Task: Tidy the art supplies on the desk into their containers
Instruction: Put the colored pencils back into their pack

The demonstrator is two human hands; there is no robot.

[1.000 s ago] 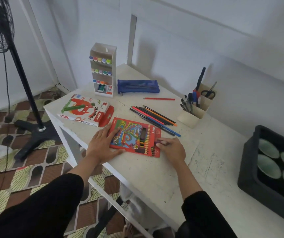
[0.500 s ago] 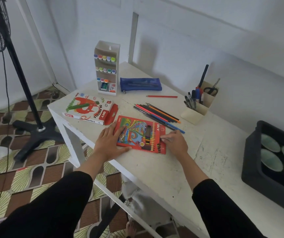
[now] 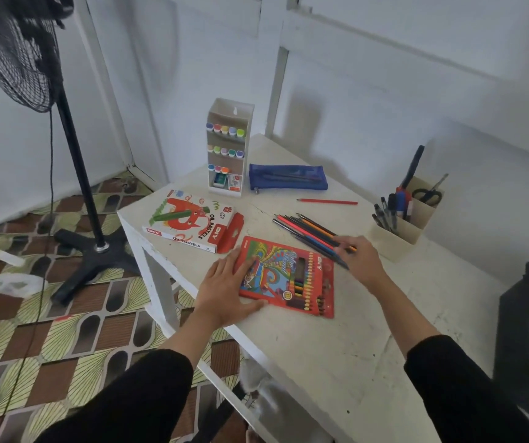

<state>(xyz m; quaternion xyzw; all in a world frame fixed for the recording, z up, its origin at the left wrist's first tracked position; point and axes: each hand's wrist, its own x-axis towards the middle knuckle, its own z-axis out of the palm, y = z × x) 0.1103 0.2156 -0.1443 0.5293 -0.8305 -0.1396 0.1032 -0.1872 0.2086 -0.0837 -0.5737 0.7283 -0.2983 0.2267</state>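
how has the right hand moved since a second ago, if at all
Yes. The right hand has left the right edge of the red pencil box and reached beyond it to the loose pencils, now at their near ends.

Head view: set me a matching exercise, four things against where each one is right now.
Things: 1 scissors; 2 blue pencil case; 3 left hand; 4 right hand.
Places: A on the coloured pencil box; B in the beige organizer; C at the loose pencils; D beside the marker stand.
Pairs: 1-B; 2-D; 3-A; 4-C.
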